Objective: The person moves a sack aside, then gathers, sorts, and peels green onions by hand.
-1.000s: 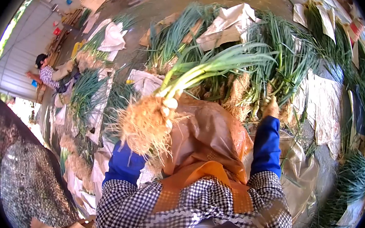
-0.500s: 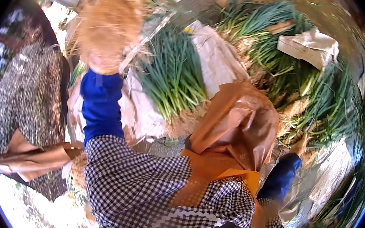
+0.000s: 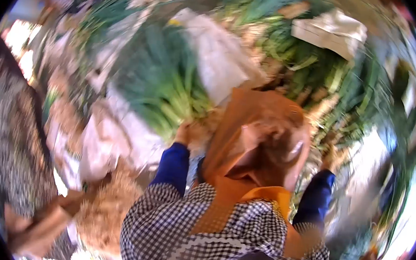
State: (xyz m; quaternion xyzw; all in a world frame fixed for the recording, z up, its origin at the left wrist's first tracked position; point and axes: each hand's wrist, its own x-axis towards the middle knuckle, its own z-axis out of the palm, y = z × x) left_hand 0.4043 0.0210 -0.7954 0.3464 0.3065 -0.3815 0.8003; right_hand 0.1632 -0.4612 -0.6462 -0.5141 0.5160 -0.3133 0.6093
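My left hand (image 3: 184, 133), below a blue sleeve, is at the pale root end of a fanned bundle of green onions (image 3: 160, 76). It touches the stalks there; its fingers are smeared, so I cannot tell whether they close round any. My right hand (image 3: 331, 158), also blue-sleeved, rests at the roots of another heap of green onions (image 3: 364, 94) on the right. Its fingers blend into the brown roots and their grip is unclear. Between my arms, an orange-brown apron (image 3: 267, 130) covers my bent knee.
White sacking (image 3: 220, 52) lies beyond the left bundle. A piece of pale sheet (image 3: 330, 32) tops the right heap. A straw-coloured fibrous mass (image 3: 106, 215) sits left of me, near a grey rough-surfaced mound (image 3: 13, 147). More green onions (image 3: 106, 17) lie at the upper left.
My left hand has come down and right from the upper left, where it was at a straw-coloured root mass, to the green onion bundle. My right hand stays by the right heap. The view has shifted.
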